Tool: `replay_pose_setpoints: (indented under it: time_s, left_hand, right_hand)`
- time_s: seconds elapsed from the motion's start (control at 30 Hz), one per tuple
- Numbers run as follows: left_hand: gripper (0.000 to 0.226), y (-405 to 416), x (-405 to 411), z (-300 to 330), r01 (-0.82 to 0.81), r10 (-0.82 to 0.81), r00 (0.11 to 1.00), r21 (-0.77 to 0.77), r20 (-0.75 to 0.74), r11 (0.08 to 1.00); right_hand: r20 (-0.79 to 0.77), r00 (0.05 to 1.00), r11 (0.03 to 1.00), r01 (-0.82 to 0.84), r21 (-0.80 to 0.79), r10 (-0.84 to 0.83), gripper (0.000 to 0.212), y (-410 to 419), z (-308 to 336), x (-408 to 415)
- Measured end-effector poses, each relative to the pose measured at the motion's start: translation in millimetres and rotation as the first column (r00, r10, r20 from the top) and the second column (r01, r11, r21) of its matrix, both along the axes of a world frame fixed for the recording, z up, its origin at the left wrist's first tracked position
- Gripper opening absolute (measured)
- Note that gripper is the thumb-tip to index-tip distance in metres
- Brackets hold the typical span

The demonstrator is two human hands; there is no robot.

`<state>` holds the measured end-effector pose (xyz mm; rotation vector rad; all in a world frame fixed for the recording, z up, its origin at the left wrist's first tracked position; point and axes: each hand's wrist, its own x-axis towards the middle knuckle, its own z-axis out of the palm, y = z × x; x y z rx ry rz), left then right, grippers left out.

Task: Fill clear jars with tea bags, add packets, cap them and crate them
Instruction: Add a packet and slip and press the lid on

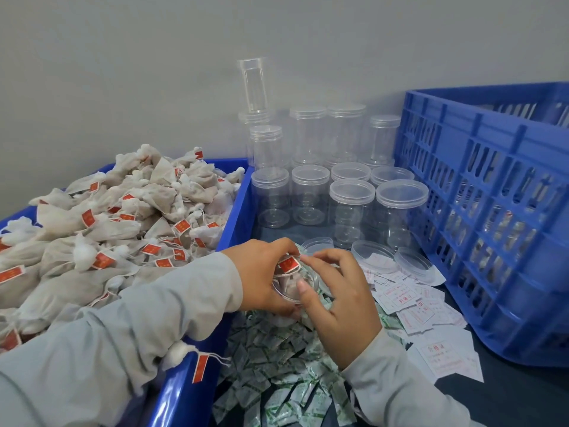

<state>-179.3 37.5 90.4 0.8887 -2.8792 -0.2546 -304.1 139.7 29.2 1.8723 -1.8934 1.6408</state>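
I have a clear jar [292, 285] tipped toward me, low in the middle, just over the pile of little green and white packets [277, 359]. There are tea bags inside it, and one red tag [288, 265] sticks up at the mouth. My left hand [261, 272] curls round the jar from the left side and my right hand [335, 300] curls round it from the right, with my right thumb [303, 291] pressed on the rim. I think the jar is light and hard, and its smooth plastic may be slippery, so I should hold it round the sides and not squeeze the open top. The tea bags look soft and squashy, so they should push down easily. On my left is a blue bin [237, 211] heaped with more tea bags [107, 217]. Behind my hands stand empty jars with lids on [308, 192], and a few loose lids [372, 254] lie just past my fingers. White paper slips [412, 303] are spread out near my right hand. A big blue crate [492, 211] sits on the far right.
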Motion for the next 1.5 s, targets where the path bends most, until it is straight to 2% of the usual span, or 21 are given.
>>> replay_pose_setpoints:
  time_s: [0.1,0.2,0.3,0.5,0.57,0.67,0.73,0.77,0.8,0.83,0.9,0.93,0.97,1.0,1.2,1.33,1.4,1.5]
  left_hand:
    - [0.073,0,0,1,-0.005,0.005,1.0,0.014,0.015,1.0]
    - [0.075,-1,1,0,0.003,-0.004,0.999,0.015,0.035,1.0]
    - [0.076,-1,1,0,0.007,-0.008,0.999,0.019,0.044,1.0]
    - [0.075,-3,1,-2,-0.002,0.001,0.999,0.018,0.047,1.0]
    - [0.074,-2,1,-2,-0.005,0.004,0.999,0.025,0.043,1.0]
    - [0.07,0,2,0,-0.011,0.011,0.999,0.018,0.035,1.0]
    - [0.074,0,3,0,-0.024,0.023,0.999,0.013,0.038,1.0]
    - [0.079,0,4,0,-0.034,0.033,0.998,0.013,0.052,0.999]
    - [0.083,-1,4,0,-0.043,0.042,0.997,0.012,0.07,0.999]
    - [0.085,-1,3,0,-0.048,0.047,0.995,0.012,0.083,0.999]
    - [0.087,-2,2,1,-0.056,0.054,0.994,0.018,0.096,0.998]
    - [0.088,-2,1,1,-0.058,0.056,0.993,0.021,0.1,0.998]
    - [0.088,-2,2,1,-0.06,0.057,0.993,0.027,0.103,0.998]
    - [0.088,-2,2,1,-0.06,0.056,0.993,0.034,0.104,0.998]
    - [0.088,0,2,3,-0.067,0.061,0.993,0.052,0.102,0.996]
    - [0.086,1,2,3,-0.069,0.064,0.993,0.044,0.103,0.997]
    - [0.085,1,2,4,-0.07,0.065,0.992,0.043,0.104,0.997]
    - [0.085,1,2,4,-0.065,0.06,0.992,0.039,0.108,0.997]
  right_hand:
    - [-0.1,0.995,0.998,-0.002,0.056,0.008,0.049,-1,-5,4]
    - [-0.079,0.994,0.983,-0.06,0.175,0.075,0.054,-2,-7,6]
    - [-0.111,0.989,0.981,-0.077,0.178,0.098,0.05,-2,-7,5]
    - [-0.168,0.971,0.951,-0.117,0.286,0.17,0.06,-3,-9,4]
    - [-0.172,0.964,0.958,-0.158,0.237,0.202,0.055,0,-9,2]
    - [-0.148,0.976,0.987,-0.154,0.043,0.159,0.041,1,-3,-9]
    - [-0.082,0.997,0.999,-0.005,-0.033,0.002,0.034,0,2,-29]
    - [-0.029,0.993,0.993,0.115,-0.006,-0.115,0.028,0,4,-44]
    - [0.011,0.974,0.969,0.222,0.104,-0.225,0.023,1,4,-60]
    - [0.018,0.948,0.907,0.298,0.297,-0.317,0.023,3,3,-75]
    - [-0.151,0.909,0.651,0.387,0.653,-0.39,0.039,8,-3,-94]
    - [-0.26,0.896,0.531,0.426,0.732,-0.36,0.047,10,-7,-97]
    - [-0.337,0.882,0.459,0.461,0.759,-0.329,0.052,11,-10,-97]
    - [-0.374,0.871,0.434,0.485,0.76,-0.319,0.055,11,-11,-95]
    - [-0.303,0.888,0.511,0.449,0.733,-0.346,0.045,9,-13,-96]
    - [-0.177,0.884,0.576,0.423,0.7,-0.433,0.017,13,-6,-95]
    - [-0.172,0.881,0.597,0.431,0.677,-0.44,0.027,13,-4,-95]
    - [-0.126,0.903,0.648,0.387,0.656,-0.411,0.026,14,-2,-94]
